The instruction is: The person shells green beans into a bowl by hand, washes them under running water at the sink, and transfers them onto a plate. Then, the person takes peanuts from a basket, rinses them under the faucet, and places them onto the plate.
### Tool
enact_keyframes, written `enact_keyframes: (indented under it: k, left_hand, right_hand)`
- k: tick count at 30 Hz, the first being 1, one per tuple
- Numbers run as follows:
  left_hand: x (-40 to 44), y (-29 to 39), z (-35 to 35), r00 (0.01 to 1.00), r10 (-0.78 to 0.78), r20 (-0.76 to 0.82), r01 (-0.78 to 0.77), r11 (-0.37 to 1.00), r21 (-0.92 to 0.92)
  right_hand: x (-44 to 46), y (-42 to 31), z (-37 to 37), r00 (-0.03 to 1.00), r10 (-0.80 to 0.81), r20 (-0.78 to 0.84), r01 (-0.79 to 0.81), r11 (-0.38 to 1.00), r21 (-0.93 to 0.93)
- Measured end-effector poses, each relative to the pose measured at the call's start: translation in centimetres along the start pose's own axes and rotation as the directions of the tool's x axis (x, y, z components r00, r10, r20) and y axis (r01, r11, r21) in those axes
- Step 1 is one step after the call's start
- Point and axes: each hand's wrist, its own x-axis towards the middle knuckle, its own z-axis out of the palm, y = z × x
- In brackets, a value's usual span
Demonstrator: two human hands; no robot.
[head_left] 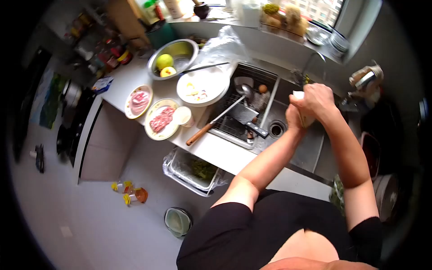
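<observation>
Over the right sink basin [299, 150], my two hands are together around a pale, whitish-yellow thing [308, 120] whose kind I cannot make out. My left hand [294, 116] grips it from below and the left. My right hand [318, 96] is closed over its upper part. A white end shows above the left fingers; the rest is mostly hidden. The faucet [315, 58] stands just behind my hands. On the rack left of them lie a cleaver [245, 113] with a black handle, a long ladle [244, 91] with a wooden handle, and a round brown thing [263, 88].
Left on the counter are plates of sliced meat [138, 102] and minced meat [163, 119], a paper cup [183, 116], a white plate [202, 83] with scraps, and a steel bowl [182, 49] with fruit. Below are a bin [198, 182] with greens and bottles [135, 196].
</observation>
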Motion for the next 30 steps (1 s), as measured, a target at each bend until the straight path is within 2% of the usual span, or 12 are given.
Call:
enact_keyframes:
  k: [2,3,11,13,15,16,17,19,23,27,29,30]
  left_hand:
    - [-0.9,0.2,1.7,1.000,-0.017,-0.016,0.017,0.999,0.027]
    - [-2.7,3.8,4.8,0.987,-0.150,-0.059,0.138,0.975,-0.173]
    - [-2.2,2.2,2.5,0.930,-0.278,-0.239,0.274,0.960,-0.049]
    - [-2.3,1.6,2.3,0.973,-0.091,-0.212,0.109,0.991,0.079]
    - [-3.0,2.0,2.8,0.986,0.033,-0.162,0.030,0.928,0.370]
    - [-3.2,2.2,2.9,0.995,0.068,-0.079,-0.018,0.858,0.514]
    - [-3.4,2.4,2.9,0.996,0.089,0.014,-0.078,0.766,0.638]
    - [-4.2,3.3,3.9,0.937,0.123,0.326,-0.349,0.323,0.880]
    - [-5.7,3.8,4.8,0.698,-0.299,0.651,-0.710,-0.167,0.684]
    - [-7.0,3.5,5.0,0.403,-0.639,0.655,-0.878,-0.066,0.475]
    - [-6.9,3.8,5.6,0.360,-0.678,0.641,-0.875,-0.006,0.485]
    - [-6.7,4.0,6.0,0.382,-0.634,0.672,-0.774,0.178,0.608]
  right_hand:
    - [0.1,0.3,-0.2,1.000,0.015,0.024,-0.015,1.000,0.022]
    - [0.0,0.6,0.2,1.000,0.025,0.015,-0.026,0.999,0.039]
    - [-0.4,4.5,2.3,0.968,0.052,0.245,-0.090,0.985,0.148]
    - [-1.1,6.6,4.8,0.979,0.044,0.198,-0.087,0.973,0.213]
    - [-2.8,8.2,6.4,0.997,0.039,0.061,-0.068,0.788,0.611]
    - [-3.5,8.8,7.7,1.000,0.020,-0.020,0.000,0.685,0.728]
    - [-4.8,9.4,8.9,0.982,0.039,0.187,-0.187,0.396,0.899]
    - [-7.2,10.0,10.4,0.982,0.003,0.187,-0.186,0.135,0.973]
    - [-11.4,9.5,15.0,0.982,0.150,0.117,-0.093,-0.156,0.983]
    - [-14.1,7.8,20.2,0.930,0.360,-0.075,0.136,-0.148,0.980]
    - [-15.6,7.3,21.3,0.898,0.421,-0.126,0.184,-0.101,0.978]
    - [-16.5,7.0,20.6,0.907,0.419,0.041,0.083,-0.272,0.959]
